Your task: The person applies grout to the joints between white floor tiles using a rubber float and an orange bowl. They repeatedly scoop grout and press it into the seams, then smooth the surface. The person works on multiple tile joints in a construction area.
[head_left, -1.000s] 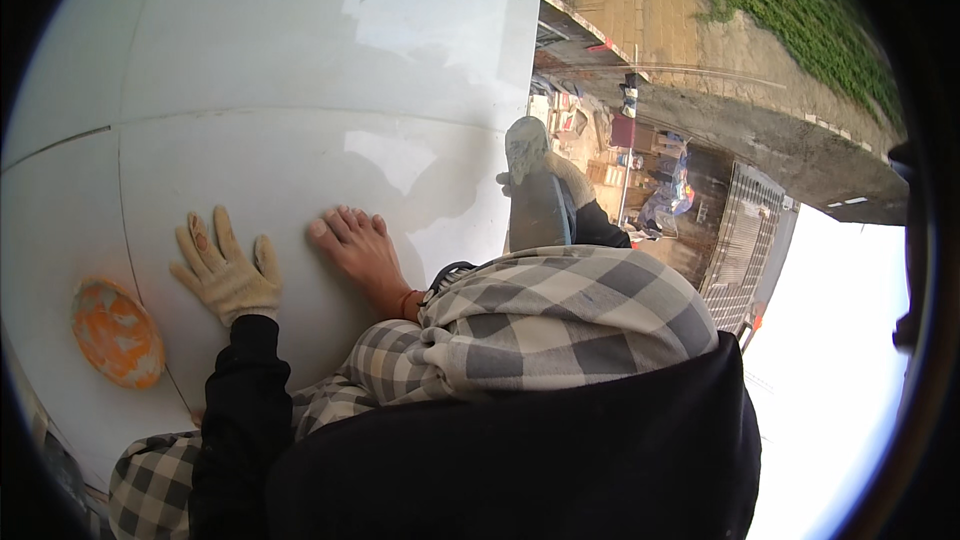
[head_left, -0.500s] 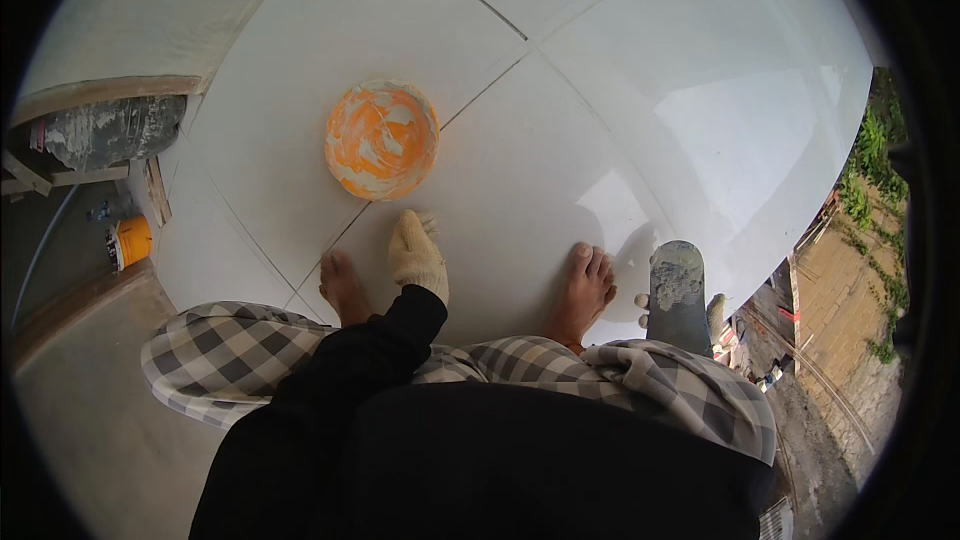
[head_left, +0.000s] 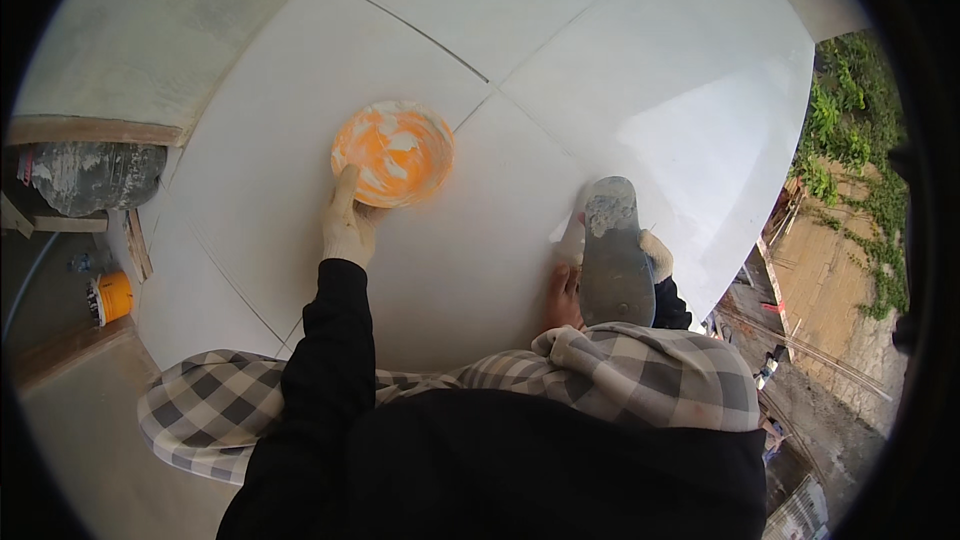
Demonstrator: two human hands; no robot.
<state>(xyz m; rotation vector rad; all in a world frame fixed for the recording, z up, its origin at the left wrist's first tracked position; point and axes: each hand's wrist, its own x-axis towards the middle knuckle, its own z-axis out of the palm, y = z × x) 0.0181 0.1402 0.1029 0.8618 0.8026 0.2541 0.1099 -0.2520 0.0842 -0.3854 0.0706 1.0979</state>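
My left hand (head_left: 348,225), in a cream knit glove, grips the near rim of a round orange bowl (head_left: 405,155). Its thumb lies over the rim and the fingers go underneath. Whitish paste is smeared over the inside of the bowl. In my right hand (head_left: 656,254), also gloved, is a flat dark grey sole-shaped slab (head_left: 618,260) with a rounded end, crusted with dried grey material at its far end. The slab hides most of that hand's fingers. Large glossy white tiles (head_left: 500,240) with thin joints lie below both hands.
My bare right foot (head_left: 563,298) shows beside the slab, and checked trousers (head_left: 660,370) cover my knees. At the left are a wooden edge (head_left: 95,130), a dark caked container (head_left: 95,178) and a yellow bucket (head_left: 112,297). Beyond the tiles' right edge, lower ground (head_left: 820,250) shows.
My left hand has reached forward and taken hold of the bowl's rim. My right hand has brought the grey slab forward and to the left.
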